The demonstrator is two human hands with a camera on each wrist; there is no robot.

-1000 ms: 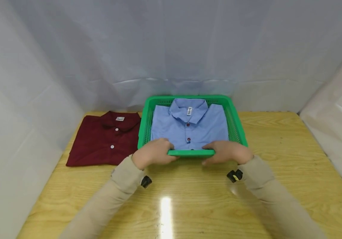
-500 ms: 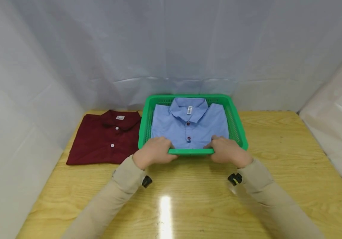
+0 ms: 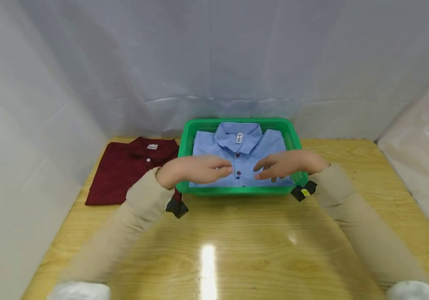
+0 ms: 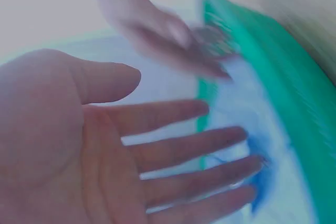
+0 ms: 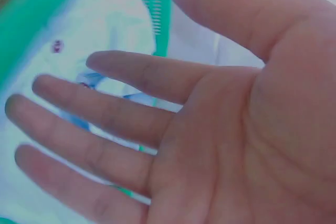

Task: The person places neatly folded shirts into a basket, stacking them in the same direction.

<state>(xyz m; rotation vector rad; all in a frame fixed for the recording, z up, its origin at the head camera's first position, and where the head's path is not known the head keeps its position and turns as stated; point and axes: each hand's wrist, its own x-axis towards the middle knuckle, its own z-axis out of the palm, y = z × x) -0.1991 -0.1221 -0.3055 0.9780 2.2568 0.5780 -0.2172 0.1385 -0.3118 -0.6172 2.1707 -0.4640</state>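
A folded light blue shirt (image 3: 223, 143) with dark buttons lies collar-back inside a green plastic basket (image 3: 237, 191). Over the left part of the basket my left hand (image 3: 199, 168) is held with fingers extended, holding nothing. My right hand (image 3: 283, 163) is over the right part, its fingers spread and slightly bent, also with nothing in it. In the left wrist view the left palm (image 4: 105, 150) shows bare with its fingers apart. The right wrist view shows the right palm (image 5: 210, 140) bare too, the basket and shirt beyond it.
A folded maroon shirt (image 3: 124, 171) with white buttons lies left of the basket on the wooden table (image 3: 252, 241). Grey-white sheeting (image 3: 244, 50) rises behind the table and along both sides.
Both hands have let go of the basket's front rim and lifted up and back over it. The basket, with the blue shirt in it, has barely moved.
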